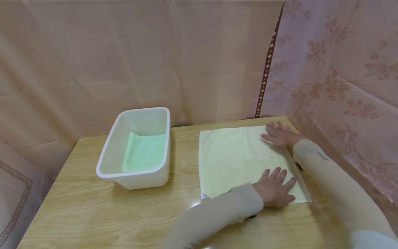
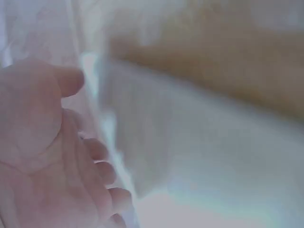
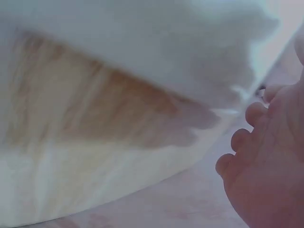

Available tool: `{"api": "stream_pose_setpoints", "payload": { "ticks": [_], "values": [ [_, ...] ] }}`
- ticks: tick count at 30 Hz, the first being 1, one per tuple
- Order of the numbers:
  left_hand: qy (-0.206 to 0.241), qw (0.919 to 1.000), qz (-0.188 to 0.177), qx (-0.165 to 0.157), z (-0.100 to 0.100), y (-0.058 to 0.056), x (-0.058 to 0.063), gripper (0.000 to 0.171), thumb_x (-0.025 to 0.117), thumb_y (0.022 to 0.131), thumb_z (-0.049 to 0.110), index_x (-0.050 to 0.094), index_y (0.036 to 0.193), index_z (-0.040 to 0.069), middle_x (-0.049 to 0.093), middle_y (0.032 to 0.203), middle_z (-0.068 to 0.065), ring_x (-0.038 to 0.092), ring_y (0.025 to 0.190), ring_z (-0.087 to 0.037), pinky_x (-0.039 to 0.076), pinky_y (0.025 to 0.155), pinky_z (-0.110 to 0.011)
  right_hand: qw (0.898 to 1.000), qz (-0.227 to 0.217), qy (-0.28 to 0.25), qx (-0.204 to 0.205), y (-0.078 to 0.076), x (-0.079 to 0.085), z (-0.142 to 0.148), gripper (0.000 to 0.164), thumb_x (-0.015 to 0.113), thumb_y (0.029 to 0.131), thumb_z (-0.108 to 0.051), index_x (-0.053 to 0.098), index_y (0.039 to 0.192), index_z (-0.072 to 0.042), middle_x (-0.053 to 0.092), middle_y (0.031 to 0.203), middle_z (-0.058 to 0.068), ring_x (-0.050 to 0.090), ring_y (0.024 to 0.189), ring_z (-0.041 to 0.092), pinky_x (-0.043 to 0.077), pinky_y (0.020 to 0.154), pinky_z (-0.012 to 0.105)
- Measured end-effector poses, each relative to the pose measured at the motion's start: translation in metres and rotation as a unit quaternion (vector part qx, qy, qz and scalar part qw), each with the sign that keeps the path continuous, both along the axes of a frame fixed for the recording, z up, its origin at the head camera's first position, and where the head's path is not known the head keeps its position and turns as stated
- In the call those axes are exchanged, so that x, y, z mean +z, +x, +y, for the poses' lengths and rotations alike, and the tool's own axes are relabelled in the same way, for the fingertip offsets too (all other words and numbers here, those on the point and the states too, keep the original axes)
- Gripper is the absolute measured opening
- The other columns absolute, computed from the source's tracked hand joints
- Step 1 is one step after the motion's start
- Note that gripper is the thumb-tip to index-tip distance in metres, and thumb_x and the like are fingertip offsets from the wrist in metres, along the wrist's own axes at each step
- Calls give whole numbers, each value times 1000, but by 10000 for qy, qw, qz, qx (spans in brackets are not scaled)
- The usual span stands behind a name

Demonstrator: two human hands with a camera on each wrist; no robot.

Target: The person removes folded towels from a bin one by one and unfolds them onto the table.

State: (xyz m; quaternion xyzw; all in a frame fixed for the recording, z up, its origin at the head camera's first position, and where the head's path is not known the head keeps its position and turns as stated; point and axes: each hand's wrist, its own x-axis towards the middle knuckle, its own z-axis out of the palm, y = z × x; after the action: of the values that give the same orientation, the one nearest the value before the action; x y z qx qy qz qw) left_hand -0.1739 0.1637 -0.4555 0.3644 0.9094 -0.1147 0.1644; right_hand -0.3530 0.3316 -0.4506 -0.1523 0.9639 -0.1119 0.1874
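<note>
Light wood-grain table with rounded far corners, white open-topped bin standing upright toward its ten o'clock, pale yellow cloth spread out toward its two o'clock, a strip of wood grain showing between them

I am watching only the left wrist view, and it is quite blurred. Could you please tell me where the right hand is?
Observer: In the head view, the right hand is at the far right corner of the yellow cloth.
Operator: Thank you. Is there also some container, which my view does not show?
Observer: Yes, a white tub stands on the wooden table, to the left of the yellow cloth.
Operator: I understand. And is something inside of this tub?
Observer: Yes, a green cloth lies in the bottom of it.
</note>
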Motion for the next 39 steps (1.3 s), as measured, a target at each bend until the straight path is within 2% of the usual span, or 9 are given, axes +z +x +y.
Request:
{"api": "stream_pose_setpoints", "payload": {
  "ticks": [4,7,11,14,16,24,27,33,39],
  "values": [
    [625,9978,-99,178,-46,-18,13,71,26,105,63,-8,162,37,0,170,5,-3,155,-14,9,123,-36,9985,173,-495,170,8,13,-17,82,25,106,-61,10,162,-2,-8,164,31,-20,146,52,-13,110,71],
    [1053,9929,-203,507,-87,-37,12,77,33,105,61,-4,164,28,1,171,-6,-1,155,-22,10,123,-43,9968,337,-671,257,17,16,-27,78,28,107,-59,16,162,-5,-7,164,31,-22,146,51,-14,109,72],
    [1311,9836,-377,1179,-133,-59,4,81,36,103,63,1,165,24,-1,170,-13,-4,155,-28,8,123,-50,9959,434,-689,385,32,7,-37,77,34,106,-57,19,162,-6,-4,164,30,-17,146,53,-13,109,73],
    [1459,9775,-543,1426,-156,-72,2,82,39,102,64,6,165,23,-1,169,-16,-5,155,-32,7,122,-53,9965,266,-609,503,46,-1,-42,79,38,105,-59,19,163,-9,-2,165,28,-14,147,54,-12,108,74],
    [1617,9746,-657,1403,-166,-80,2,83,43,101,63,10,165,22,0,168,-19,-5,154,-36,7,122,-55,9969,107,-559,547,54,-4,-43,81,41,103,-61,19,163,-11,-3,166,27,-13,147,54,-12,108,75],
    [1784,9747,-741,1122,-188,-96,-1,89,52,95,67,19,164,22,6,166,-25,1,153,-41,10,123,-49,9976,-357,-348,486,69,-6,-44,84,45,101,-63,17,163,-14,-7,164,30,-10,145,59,-6,104,81],
    [1691,9763,-712,1149,-190,-97,-4,90,51,94,71,21,164,23,7,167,-24,2,154,-40,9,123,-48,9970,-446,-376,516,70,-8,-43,88,48,99,-64,15,164,-14,-9,164,30,-11,145,58,-4,104,81],
    [1426,9791,-757,1240,-191,-94,-3,92,48,93,75,16,164,27,3,168,-20,-1,154,-38,6,123,-47,9976,-231,-381,534,70,-15,-41,90,50,97,-67,15,164,-17,-6,165,29,-10,146,57,-6,104,81],
    [1476,9737,-959,1445,-189,-92,1,95,52,91,74,17,164,26,2,168,-21,-2,154,-39,6,123,-48,9973,-113,-449,566,69,-19,-39,90,51,96,-68,17,164,-19,-4,166,28,-9,147,56,-7,104,81]
  ]
}}
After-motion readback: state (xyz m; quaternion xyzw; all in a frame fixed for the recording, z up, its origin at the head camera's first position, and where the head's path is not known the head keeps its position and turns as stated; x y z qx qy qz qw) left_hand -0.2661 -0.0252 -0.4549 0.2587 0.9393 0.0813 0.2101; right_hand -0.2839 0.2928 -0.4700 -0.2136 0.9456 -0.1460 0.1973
